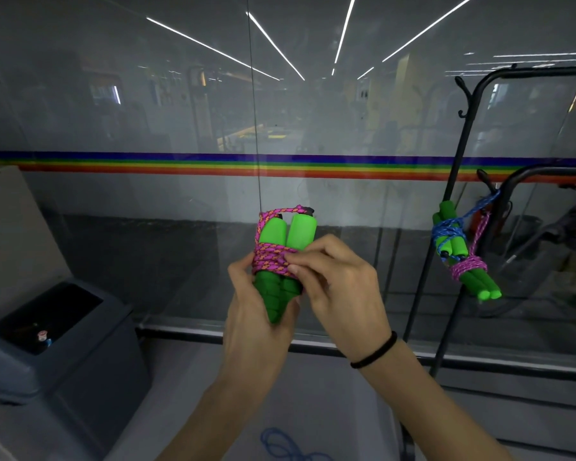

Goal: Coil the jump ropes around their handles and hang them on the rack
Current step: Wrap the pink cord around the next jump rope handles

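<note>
At the centre I hold a pair of green foam handles (288, 236) upright, side by side, with a pink jump rope (270, 257) coiled around their middle and a small loop over their tops. My left hand (253, 304) grips the lower ends of the handles. My right hand (336, 281) pinches the pink coil with thumb and fingertips. On the black rack (459, 154) at the right hang two coiled ropes: a blue-wrapped pair of green handles (446, 234) and below it a pink-wrapped pair (476, 277).
A glass wall with a rainbow stripe (213, 166) runs straight ahead. A grey lidded bin (54, 341) stands at the lower left. A loose blue rope (286, 444) lies on the floor between my forearms.
</note>
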The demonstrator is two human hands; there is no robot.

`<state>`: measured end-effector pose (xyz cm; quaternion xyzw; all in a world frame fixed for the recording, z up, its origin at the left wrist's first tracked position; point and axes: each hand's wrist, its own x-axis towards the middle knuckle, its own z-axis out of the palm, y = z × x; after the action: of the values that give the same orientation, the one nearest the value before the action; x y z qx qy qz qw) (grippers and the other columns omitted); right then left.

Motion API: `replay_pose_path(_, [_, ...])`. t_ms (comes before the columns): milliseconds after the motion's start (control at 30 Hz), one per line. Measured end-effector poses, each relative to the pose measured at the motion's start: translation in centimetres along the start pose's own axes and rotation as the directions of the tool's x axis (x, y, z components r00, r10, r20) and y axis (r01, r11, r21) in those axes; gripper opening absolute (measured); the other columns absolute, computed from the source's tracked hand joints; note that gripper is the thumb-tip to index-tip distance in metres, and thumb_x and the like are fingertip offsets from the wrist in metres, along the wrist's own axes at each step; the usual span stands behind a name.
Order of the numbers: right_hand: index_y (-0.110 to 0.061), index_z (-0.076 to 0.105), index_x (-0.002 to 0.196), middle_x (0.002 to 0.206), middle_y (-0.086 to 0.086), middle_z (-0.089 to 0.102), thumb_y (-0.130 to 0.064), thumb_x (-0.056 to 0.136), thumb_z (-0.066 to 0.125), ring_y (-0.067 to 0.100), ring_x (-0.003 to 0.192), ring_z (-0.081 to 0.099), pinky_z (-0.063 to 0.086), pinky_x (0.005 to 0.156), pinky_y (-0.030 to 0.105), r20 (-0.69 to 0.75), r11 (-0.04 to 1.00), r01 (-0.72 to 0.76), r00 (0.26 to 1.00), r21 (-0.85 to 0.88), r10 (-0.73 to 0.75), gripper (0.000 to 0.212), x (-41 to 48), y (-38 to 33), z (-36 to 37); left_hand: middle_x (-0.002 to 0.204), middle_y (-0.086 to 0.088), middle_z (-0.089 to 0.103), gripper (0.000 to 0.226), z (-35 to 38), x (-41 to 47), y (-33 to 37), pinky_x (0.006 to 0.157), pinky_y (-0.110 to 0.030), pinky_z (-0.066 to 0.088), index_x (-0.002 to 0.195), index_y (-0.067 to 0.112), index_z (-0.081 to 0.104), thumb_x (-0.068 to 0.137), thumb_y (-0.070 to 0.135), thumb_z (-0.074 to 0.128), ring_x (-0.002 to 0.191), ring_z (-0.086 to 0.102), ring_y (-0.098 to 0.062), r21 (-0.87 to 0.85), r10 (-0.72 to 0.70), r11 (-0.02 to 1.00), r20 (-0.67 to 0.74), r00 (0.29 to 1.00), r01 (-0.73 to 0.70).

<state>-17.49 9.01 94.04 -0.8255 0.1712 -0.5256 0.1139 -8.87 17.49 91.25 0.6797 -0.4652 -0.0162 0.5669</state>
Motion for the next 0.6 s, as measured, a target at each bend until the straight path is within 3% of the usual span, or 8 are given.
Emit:
replay_pose_path(100, [-0.015,0.074,0.079,0.085,-0.003,0.062,-0.019,0.075,0.071,0.011,0.077,0.061,0.055,0.068,0.032,0.082,0.995,-0.099,0.992,0.007,0.098,0.006,0.6,0.3,-0.5,0.112,0.006,0.057,0.065,-0.1,-0.4,0.0,0.069,-0.035,0.053,0.121,0.031,0.025,0.077,0.015,0.070,0.093,0.063,-0.016,0.079,-0.005,0.997,0.019,1.000,0.004])
replay_pose_path(167, [-0.016,0.073,0.071,0.085,-0.004,0.064,-0.016,0.069,0.077,0.010,0.078,0.061,0.052,0.075,0.025,0.136,0.982,-0.188,0.974,0.017,0.184,0.004,1.2,0.4,-1.0,0.119,0.004,0.056,0.067,-0.2,-0.7,0.2,0.072,-0.043,0.053,0.124,0.033,0.022,0.078,0.019,0.069,0.096,0.063,-0.022,0.153,0.000,0.988,0.038,0.999,-0.006])
replay_pose_path(267, [-0.018,0.068,0.066,0.081,-0.006,0.068,-0.013,0.068,0.079,0.004,0.075,0.061,0.042,0.072,0.004,0.219,0.960,-0.280,0.936,-0.013,0.276,0.011,1.6,0.1,-1.6,0.122,0.004,0.055,0.067,-0.4,-0.9,0.7,0.070,-0.042,0.052,0.130,0.031,0.021,0.081,0.021,0.066,0.095,0.062,-0.025,0.262,0.006,0.965,0.055,0.998,-0.021])
replay_pose_path(433, [-0.018,0.066,0.085,0.076,-0.008,0.065,-0.012,0.068,0.079,0.000,0.063,0.057,0.044,0.067,0.003,0.338,0.934,-0.358,0.877,-0.014,0.341,0.022,2.1,0.1,-1.7,0.121,0.002,0.057,0.064,-0.5,-1.0,0.8,0.067,-0.039,0.050,0.131,0.028,0.025,0.081,0.021,0.065,0.090,0.064,-0.029,0.350,-0.008,0.937,0.063,0.998,-0.015])
replay_pose_path(600, [-0.019,0.066,0.078,0.067,-0.013,0.059,-0.014,0.068,0.079,-0.006,0.056,0.054,0.043,0.058,0.002,0.440,0.919,-0.394,0.824,-0.011,0.358,0.018,2.3,1.0,-1.6,0.120,0.006,0.056,0.064,-0.6,-1.0,0.3,0.066,-0.037,0.049,0.127,0.032,0.024,0.079,0.018,0.065,0.090,0.064,-0.026,0.369,-0.004,0.929,0.087,0.996,-0.028])
